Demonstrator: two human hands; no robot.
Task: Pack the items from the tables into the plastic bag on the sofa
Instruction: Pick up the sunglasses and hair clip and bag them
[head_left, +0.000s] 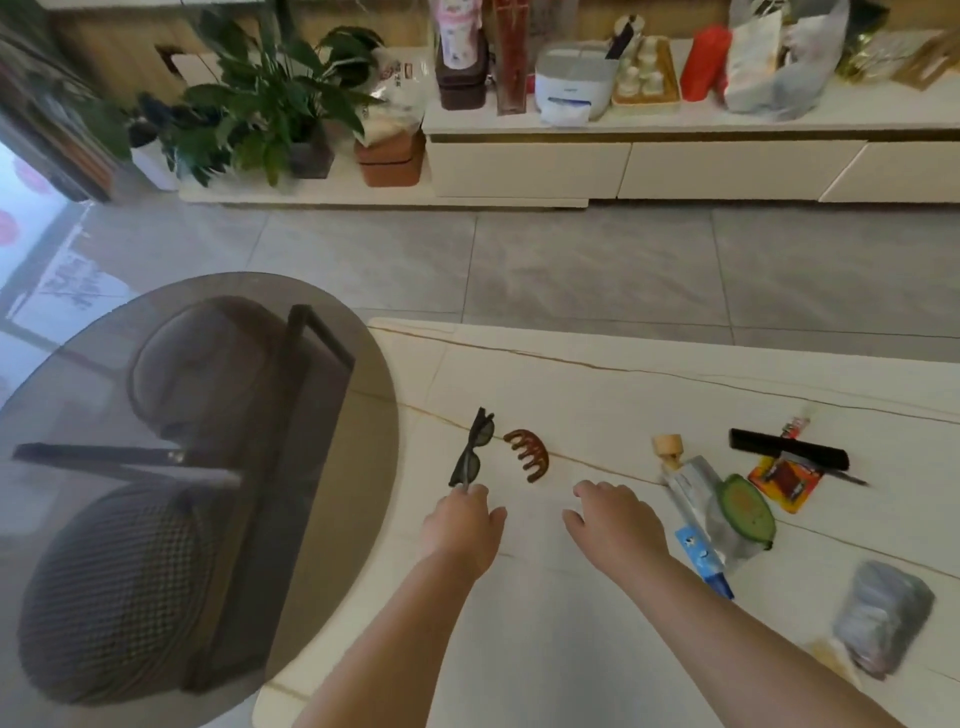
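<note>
Left hand (462, 525) is mine, fingers pinching 1 temple tip of the dark sunglasses (471, 449), which stick up and away from the hand, lifted off the white marble surface (571, 623). Right hand (613, 519) hovers palm-down over the surface, fingers loosely curled and released, holding nothing, just short of the brown hair claw (527, 453). The claw lies on the surface just beside the sunglasses, between my 2 hands and a bit further out.

To the right on the same surface: a clear pouch with a green round print (745, 512) lying over a long tube with a wooden cap (685, 499), a black comb (787, 448) resting across an orange-red packet (787, 480), and near the edge a blurred grey wrapped bundle (883, 618). I can't tell what the bundle holds.

Left of the surface sits a round smoked-glass table (130, 364), with dark stools visible through the top. Far side of the grey tiled floor: low white cabinet (675, 166) carrying bags and boxes, potted plants (270, 104) at its left end. Plastic bag and sofa not in view.
</note>
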